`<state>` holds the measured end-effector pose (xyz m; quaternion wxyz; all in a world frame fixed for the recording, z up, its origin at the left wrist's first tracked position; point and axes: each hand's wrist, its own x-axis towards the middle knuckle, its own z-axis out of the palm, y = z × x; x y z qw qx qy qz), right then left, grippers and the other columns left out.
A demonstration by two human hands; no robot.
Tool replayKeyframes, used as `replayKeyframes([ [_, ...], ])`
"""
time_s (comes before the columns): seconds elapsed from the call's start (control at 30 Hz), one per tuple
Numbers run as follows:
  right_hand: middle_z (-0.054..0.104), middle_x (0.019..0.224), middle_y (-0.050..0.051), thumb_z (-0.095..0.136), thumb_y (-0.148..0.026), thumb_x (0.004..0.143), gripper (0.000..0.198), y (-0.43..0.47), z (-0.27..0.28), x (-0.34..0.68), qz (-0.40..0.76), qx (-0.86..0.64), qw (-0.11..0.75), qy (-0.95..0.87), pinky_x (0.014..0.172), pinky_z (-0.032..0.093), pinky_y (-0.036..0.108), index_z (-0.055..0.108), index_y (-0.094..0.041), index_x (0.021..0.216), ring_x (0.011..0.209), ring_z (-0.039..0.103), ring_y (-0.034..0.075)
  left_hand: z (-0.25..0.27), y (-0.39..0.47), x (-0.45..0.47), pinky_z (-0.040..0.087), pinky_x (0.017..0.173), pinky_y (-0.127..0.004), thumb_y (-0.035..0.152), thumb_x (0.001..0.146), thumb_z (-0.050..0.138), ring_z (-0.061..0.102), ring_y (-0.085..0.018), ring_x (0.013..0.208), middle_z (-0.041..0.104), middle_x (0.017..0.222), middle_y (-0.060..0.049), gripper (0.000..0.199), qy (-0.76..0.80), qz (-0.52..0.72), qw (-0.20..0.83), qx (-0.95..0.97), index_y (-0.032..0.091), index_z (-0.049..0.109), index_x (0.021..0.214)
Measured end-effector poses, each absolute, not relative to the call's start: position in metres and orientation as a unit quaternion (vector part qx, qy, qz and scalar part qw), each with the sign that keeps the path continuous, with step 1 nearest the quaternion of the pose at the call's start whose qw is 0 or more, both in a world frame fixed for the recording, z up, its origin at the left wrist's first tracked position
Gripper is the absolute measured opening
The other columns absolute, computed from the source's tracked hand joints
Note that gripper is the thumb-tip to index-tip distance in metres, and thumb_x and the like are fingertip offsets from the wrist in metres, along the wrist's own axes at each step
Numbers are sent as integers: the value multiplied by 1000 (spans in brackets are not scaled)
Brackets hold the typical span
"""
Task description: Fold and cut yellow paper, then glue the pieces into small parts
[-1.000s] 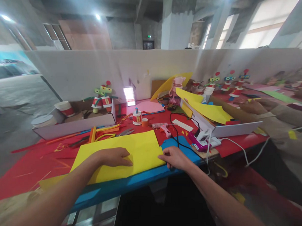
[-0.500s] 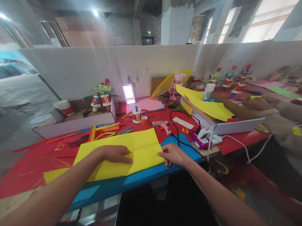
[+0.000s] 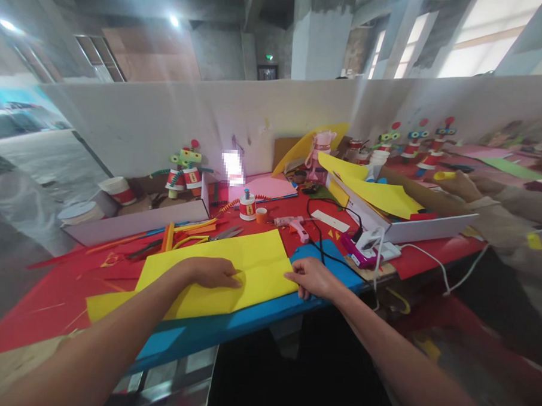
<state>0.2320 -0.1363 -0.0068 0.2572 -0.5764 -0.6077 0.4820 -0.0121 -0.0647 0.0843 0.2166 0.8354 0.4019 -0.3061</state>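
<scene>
A yellow sheet (image 3: 262,256), folded over on itself, lies across a blue sheet (image 3: 212,325) at the front edge of the table. My left hand (image 3: 214,272) rests on top of the yellow sheet near its middle, pressing it down, with thumb and fingers a little apart. At the right edge of the yellow sheet, my right hand (image 3: 311,278) pinches the border between thumb and fingers. Its other fingers are curled under and partly hidden.
Behind the sheets lie scissors (image 3: 228,233), a pink glue gun (image 3: 297,226) and an orange cup (image 3: 261,215). A paper-cup figure (image 3: 248,207) stands further back. A purple power strip (image 3: 358,252) with cables sits right. Cardboard boxes (image 3: 144,221) flank the area. Another person's hand (image 3: 464,186) is far right.
The view has shifted slightly. Both my hands keep the same places on the yellow sheet. At far right, the other person's hand has come up with a yellow rolled piece.
</scene>
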Motion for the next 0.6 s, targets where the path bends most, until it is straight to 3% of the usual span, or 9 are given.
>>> replayKeyframes([
  [0.27, 52, 37, -7, 51, -29, 86, 27, -141, -3, 228, 459, -593, 259, -609, 35, 37, 16, 43, -20, 62, 33, 54, 10, 84, -63, -9, 45, 74, -34, 60, 85, 35, 62, -27, 89, 68, 109, -15, 60, 395, -314, 222, 834, 14, 67, 106],
  [0.6, 44, 35, -10, 49, -25, 86, 24, -144, -8, 221, 404, -624, 279, -608, 32, 35, 15, 38, -21, 65, 30, 50, 9, 82, -61, -10, 45, 77, -34, 61, 84, 35, 62, -27, 95, 66, 116, -15, 60, 403, -324, 208, 830, 16, 66, 109],
])
